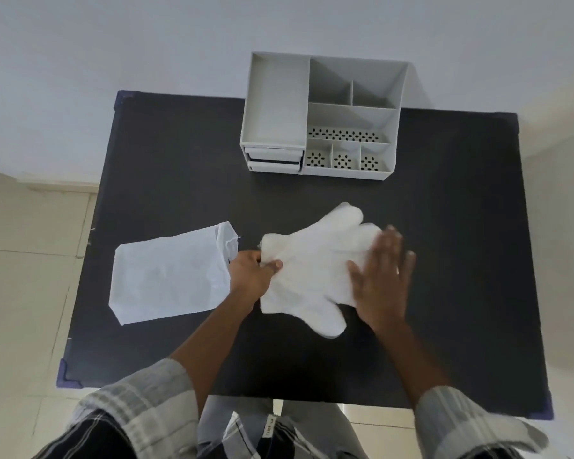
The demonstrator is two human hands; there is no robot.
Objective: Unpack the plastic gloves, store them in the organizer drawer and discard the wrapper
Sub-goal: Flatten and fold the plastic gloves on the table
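Note:
A stack of white plastic gloves (pixel 312 260) lies flat on the black table (pixel 444 226), fingers pointing right and away. My left hand (pixel 251 273) pinches the cuff end of the stack. My right hand (pixel 381 279) rests flat with spread fingers on the finger side of the gloves. The white wrapper (pixel 169 276) lies to the left of my left hand, its torn end facing the gloves. The grey organizer (pixel 315 117) stands at the table's far edge, with small drawers (pixel 274 159) at its lower left front; they appear closed.
The organizer has several open top compartments, some with perforated bottoms. The table has blue corner guards (pixel 67 376). Pale floor tiles surround the table, and a white wall rises behind the organizer.

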